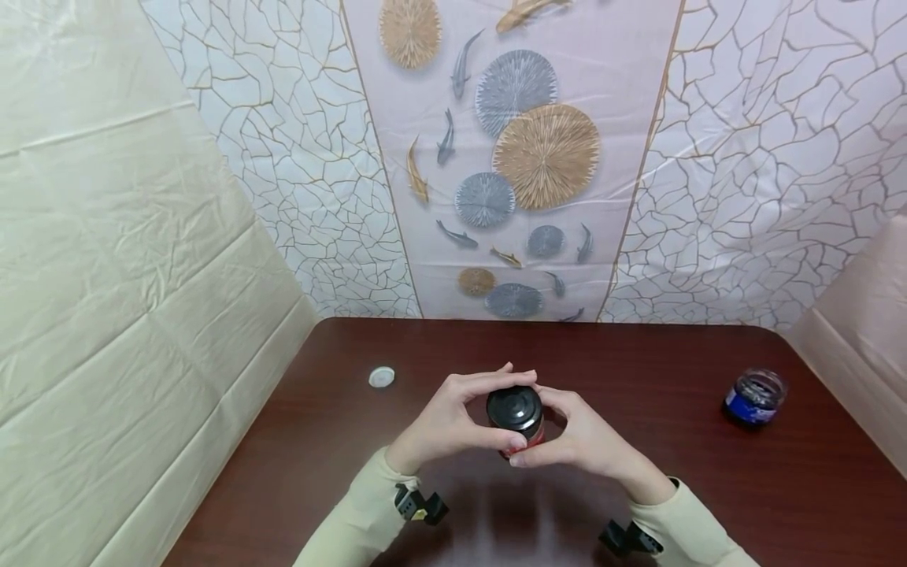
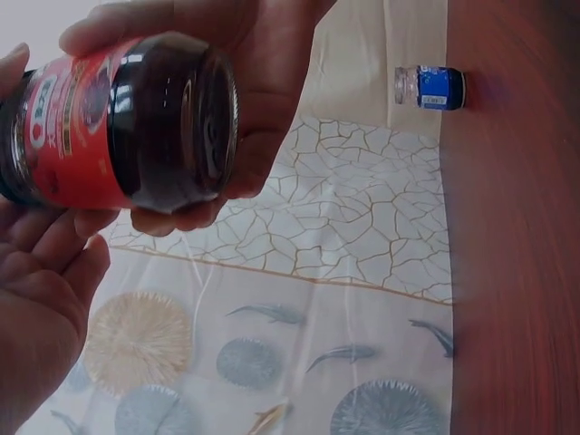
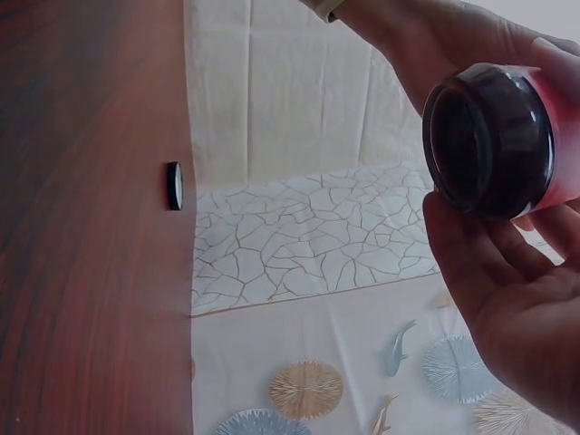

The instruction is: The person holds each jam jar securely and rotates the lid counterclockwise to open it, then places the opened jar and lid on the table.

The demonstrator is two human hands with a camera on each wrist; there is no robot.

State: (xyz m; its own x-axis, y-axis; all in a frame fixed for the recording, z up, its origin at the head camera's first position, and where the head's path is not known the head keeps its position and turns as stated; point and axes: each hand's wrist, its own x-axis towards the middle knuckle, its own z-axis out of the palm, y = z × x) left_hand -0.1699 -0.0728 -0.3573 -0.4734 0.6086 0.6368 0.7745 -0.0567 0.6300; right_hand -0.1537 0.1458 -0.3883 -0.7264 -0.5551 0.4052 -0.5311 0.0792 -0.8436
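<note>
A glass jar (image 1: pixel 516 411) with a black lid, a red label and dark contents is held between both hands, raised above the table. My left hand (image 1: pixel 464 413) grips it from the left, thumb across the front and fingers behind. From the right, my right hand (image 1: pixel 577 433) curls thumb and fingers against it. The left wrist view shows the jar's red label and dark glass base (image 2: pixel 181 122). The right wrist view shows the base (image 3: pixel 485 140) too, with the right hand's fingers (image 3: pixel 453 245) beneath the jar. Part of the label is hidden by the hands.
On the right of the dark red-brown table (image 1: pixel 340 488) stands an open glass jar (image 1: pixel 754 398) with a blue label and dark contents. A round lid (image 1: pixel 381 377) lies at the left, its white inside up. Patterned cloth (image 1: pixel 524 236) hangs behind the table.
</note>
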